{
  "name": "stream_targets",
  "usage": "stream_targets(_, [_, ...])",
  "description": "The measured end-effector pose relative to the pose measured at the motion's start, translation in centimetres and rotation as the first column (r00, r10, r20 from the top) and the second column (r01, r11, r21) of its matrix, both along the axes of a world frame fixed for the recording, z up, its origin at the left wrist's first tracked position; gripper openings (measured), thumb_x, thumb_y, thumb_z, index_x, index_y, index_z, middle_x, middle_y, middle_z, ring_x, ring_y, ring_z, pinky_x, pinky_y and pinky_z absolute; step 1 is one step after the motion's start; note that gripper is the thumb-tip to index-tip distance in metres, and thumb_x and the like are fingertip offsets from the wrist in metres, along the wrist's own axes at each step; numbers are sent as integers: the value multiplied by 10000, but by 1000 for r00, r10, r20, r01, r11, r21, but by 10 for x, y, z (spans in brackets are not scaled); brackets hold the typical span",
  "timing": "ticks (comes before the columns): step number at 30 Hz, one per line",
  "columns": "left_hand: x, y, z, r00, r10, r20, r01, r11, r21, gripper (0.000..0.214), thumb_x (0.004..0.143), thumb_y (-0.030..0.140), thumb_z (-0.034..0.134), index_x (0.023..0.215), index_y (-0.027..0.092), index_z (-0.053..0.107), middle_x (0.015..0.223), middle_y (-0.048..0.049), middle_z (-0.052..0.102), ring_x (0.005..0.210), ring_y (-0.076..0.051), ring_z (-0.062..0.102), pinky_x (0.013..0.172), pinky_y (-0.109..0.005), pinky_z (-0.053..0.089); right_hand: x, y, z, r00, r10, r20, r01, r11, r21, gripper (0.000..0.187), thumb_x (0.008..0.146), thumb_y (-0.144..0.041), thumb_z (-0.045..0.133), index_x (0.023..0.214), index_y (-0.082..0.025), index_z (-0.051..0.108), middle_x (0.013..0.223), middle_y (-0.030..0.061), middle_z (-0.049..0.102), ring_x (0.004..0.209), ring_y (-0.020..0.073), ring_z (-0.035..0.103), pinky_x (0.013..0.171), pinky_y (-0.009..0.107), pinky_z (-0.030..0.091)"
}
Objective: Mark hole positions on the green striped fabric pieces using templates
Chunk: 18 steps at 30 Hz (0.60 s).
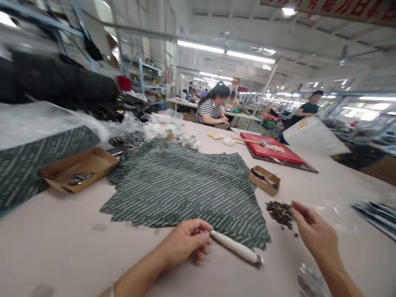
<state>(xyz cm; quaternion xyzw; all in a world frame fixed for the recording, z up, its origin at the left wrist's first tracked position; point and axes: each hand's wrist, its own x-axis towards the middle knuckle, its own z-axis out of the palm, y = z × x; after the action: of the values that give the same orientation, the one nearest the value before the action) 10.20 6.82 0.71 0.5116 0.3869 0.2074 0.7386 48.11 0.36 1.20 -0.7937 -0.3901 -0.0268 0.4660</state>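
Observation:
My left hand (190, 239) is low in the middle, its fingers curled and the thumb drawn toward the index finger. Their tips meet the narrow end of a white-handled tool (236, 246), which lies slanted across the fabric edge and table. Whether anything sits in the pinch is hidden. On the right, the thumb and fingers of my right hand (317, 231) come together at the edge of a pile of small dark metal pieces (280, 213); any piece between them is too small to see. Dark green patterned fabric pieces (185, 183) lie stacked beyond my left hand.
A cardboard tray (78, 169) with metal bits stands left. A small cardboard box (264, 180) sits beside the fabric. Further back are a red board (272, 148) and plastic bags (163, 123). A clear bag (312, 280) lies near my right forearm. Other people work in the background.

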Motion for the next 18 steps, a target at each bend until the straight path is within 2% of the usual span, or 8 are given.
stream_targets(2, [0, 1, -2, 1000, 4, -4, -4, 1000, 6, 528, 615, 462, 741, 1016, 137, 629, 779, -23, 687, 546, -106, 593, 530, -239, 479, -18, -1, -8, 996, 77, 33, -76, 997, -30, 415, 705, -612, 622, 963, -320, 766, 949, 69, 793, 836, 342, 738, 825, 512, 585])
stream_targets(5, [1, 0, -5, 1000, -2, 12, 1, 1000, 22, 507, 624, 444, 726, 1018, 141, 626, 763, -16, 680, 538, -99, 588, 536, -238, 481, -51, 1, -13, 965, 250, 73, -248, 968, -34, 360, 745, -596, 617, 949, -338, 765, 963, 41, 796, 823, 309, 747, 768, 453, 616])
stream_targets(9, [4, -4, -12, 999, -2, 33, 1, 999, 37, 536, 597, 445, 740, 1024, 143, 620, 759, -16, 671, 545, -111, 592, 531, -249, 485, -88, 25, -11, 902, 413, 129, -411, 911, -41, 337, 809, -558, 568, 956, -322, 759, 936, 46, 796, 801, 283, 745, 744, 417, 623])
stream_targets(11, [6, -4, -17, 999, -17, 41, 16, 999, 42, 557, 587, 465, 755, 1025, 145, 628, 695, -2, 651, 512, -118, 571, 509, -258, 472, -103, 51, -7, 878, 451, 162, -447, 892, -63, 367, 834, -553, 538, 1000, -306, 754, 993, 59, 796, 870, 296, 751, 780, 433, 620])
stream_targets(14, [10, -2, -24, 997, -54, 54, 50, 996, 71, 497, 617, 442, 799, 995, 152, 659, 639, 36, 604, 519, -111, 548, 535, -255, 460, -127, 107, 2, 811, 515, 277, -490, 857, -159, 436, 896, -516, 447, 1122, -265, 724, 1120, 76, 779, 1003, 291, 741, 876, 447, 600])
stream_targets(16, [12, 2, -30, 992, -105, 65, 98, 990, 106, 409, 691, 401, 827, 977, 152, 674, 721, 24, 630, 621, -123, 593, 620, -270, 501, -145, 153, 9, 752, 550, 362, -506, 835, -218, 459, 926, -471, 407, 1189, -235, 700, 1206, 90, 752, 1109, 279, 710, 981, 447, 557])
stream_targets(18, [12, 5, -37, 981, -176, 76, 164, 977, 138, 310, 823, 389, 783, 1002, 161, 673, 892, -18, 674, 781, -157, 645, 730, -311, 553, -163, 203, 12, 713, 569, 411, -507, 822, -259, 452, 943, -432, 411, 1227, -211, 685, 1262, 107, 726, 1188, 276, 672, 1044, 435, 512])
